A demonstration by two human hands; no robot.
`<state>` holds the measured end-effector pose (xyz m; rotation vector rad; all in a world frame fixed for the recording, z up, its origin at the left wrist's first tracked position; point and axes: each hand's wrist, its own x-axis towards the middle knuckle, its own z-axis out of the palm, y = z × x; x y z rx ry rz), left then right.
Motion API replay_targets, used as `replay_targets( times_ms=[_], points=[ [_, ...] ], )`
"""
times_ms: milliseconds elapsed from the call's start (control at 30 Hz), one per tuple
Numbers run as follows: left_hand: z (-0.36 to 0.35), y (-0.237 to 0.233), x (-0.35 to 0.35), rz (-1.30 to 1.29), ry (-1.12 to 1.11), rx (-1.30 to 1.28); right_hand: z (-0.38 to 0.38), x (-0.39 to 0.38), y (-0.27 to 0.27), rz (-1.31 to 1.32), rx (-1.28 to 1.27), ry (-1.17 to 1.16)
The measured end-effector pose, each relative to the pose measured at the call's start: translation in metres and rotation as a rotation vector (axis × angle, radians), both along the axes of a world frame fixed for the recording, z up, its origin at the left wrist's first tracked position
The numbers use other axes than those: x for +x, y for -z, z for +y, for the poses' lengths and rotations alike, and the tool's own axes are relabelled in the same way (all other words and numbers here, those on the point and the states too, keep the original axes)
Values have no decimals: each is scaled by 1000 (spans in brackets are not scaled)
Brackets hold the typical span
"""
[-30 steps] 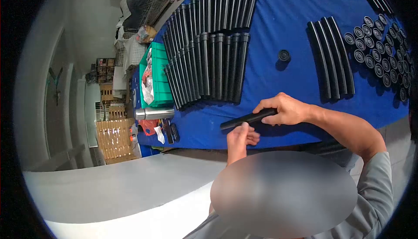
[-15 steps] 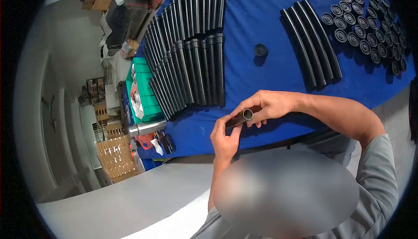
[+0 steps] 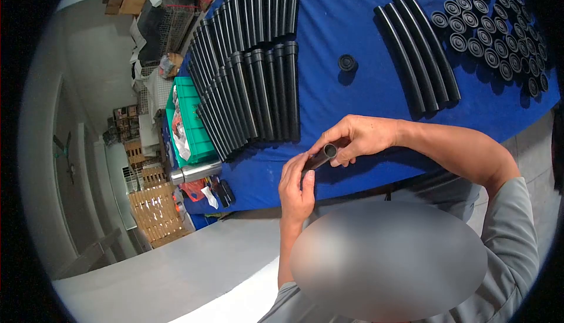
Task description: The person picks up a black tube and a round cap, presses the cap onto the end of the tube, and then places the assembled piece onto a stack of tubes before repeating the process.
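Observation:
A short black tube [image 3: 318,159] is held at a slant over the near edge of the blue-covered table, its open round end turned up towards me. My right hand [image 3: 367,139] grips it close to that end, fingers and thumb curled around the rim. Around the tube's lower part is my left hand [image 3: 296,191], with its fingers fairly straight along the far side and its thumb on the near side. The tube's lower end is hidden by the left hand. Beyond the hands, a single round black cap [image 3: 347,62] sits on the cloth.
Two rows of capped black tubes [image 3: 267,96] lie at the left. Three plain black tubes [image 3: 418,55] lie right of centre, with many round caps [image 3: 487,38] farther right. A green crate [image 3: 197,120] and a silver cylinder [image 3: 197,172] stand at the table's left edge.
The left hand's fingers have straightened and its thumb has come away a little from the tube. The right hand still grips the tube, whose open end has shifted slightly up and left.

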<state>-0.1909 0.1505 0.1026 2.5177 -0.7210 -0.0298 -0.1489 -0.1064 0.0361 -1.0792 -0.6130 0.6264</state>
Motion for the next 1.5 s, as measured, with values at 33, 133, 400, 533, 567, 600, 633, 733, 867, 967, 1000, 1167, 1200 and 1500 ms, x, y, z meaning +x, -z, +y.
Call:
replay_targets(
  times_ms=[33, 133, 400, 533, 567, 600, 633, 733, 867, 967, 1000, 1167, 1200, 1500],
  points=[
    [-1, 0, -3, -76, -50, -41, 1, 0, 0, 1, 3, 12],
    [-6, 10, -25, -96, -193, -304, 2, 0, 3, 2, -2, 43],
    [-19, 74, -26, 1326, -398, -1719, 2, -2, -4, 6, -118, 54],
    [-6, 91, -6, 1132, -239, -1741, -5, 1, -9, -228, -243, 185],
    [-3, 89, -1, 1064, -235, -1731, -7, 1, -11, -266, -271, 222],
    [5, 91, 6, 997, -215, -1664, -5, 1, -7, -446, -365, 390],
    [-1, 88, 8, 932, -195, -1676, -2, 2, 1, -628, -457, 552],
    [-7, 86, 8, 931, -163, -1733, -3, 2, 0, -915, -862, 793],
    [3, 100, 10, 966, -83, -1713, -1, 18, 6, -1045, -1193, 1110],
    [-1, 100, 12, 972, -39, -1755, -3, 29, 14, -929, -1406, 1090],
    [0, 99, 10, 973, -43, -1758, -3, 29, 19, -919, -1469, 1056],
    [-2, 100, 7, 914, -80, -1784, -15, 27, 21, -935, -1348, 938],
    [-2, 101, 6, 898, -79, -1785, -16, 26, 19, -914, -1307, 911],
    [-2, 102, 6, 842, -112, -1793, 6, 1, -9, -412, -595, 381]
  ],
)
